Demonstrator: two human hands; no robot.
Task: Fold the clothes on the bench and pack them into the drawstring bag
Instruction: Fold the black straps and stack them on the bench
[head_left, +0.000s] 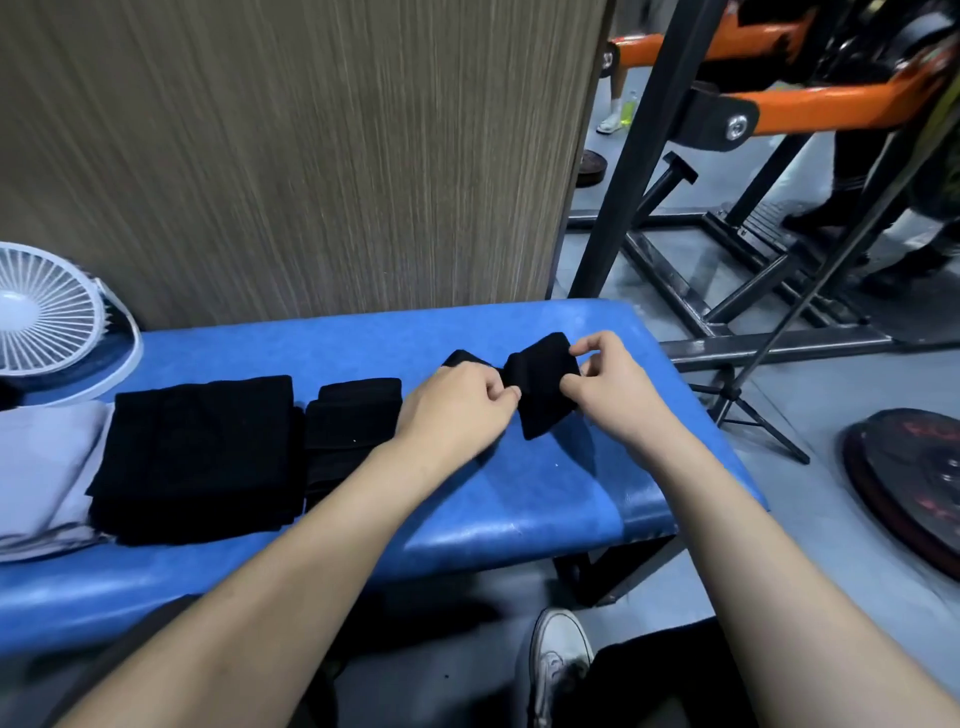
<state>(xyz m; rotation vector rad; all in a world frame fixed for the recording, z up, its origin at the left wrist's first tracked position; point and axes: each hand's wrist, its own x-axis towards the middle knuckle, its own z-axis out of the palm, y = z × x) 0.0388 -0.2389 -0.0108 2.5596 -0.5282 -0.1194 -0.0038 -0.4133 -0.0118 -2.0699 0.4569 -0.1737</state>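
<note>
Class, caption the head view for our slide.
Both hands, left hand and right hand, fold a small black cloth on the blue bench.

Can't see left end of small black cloth (540, 387) — my left hand (457, 405) covers it. Fingertips of both hands buried in fabric; right hand (618, 387) too. White fan (47, 312) cut by left edge. Grey garment (41, 467) runs off frame. Weight plate (914, 483) clipped at right. Desk (519, 493) left part out of view. Gym frame (779, 104) blurred.
</note>
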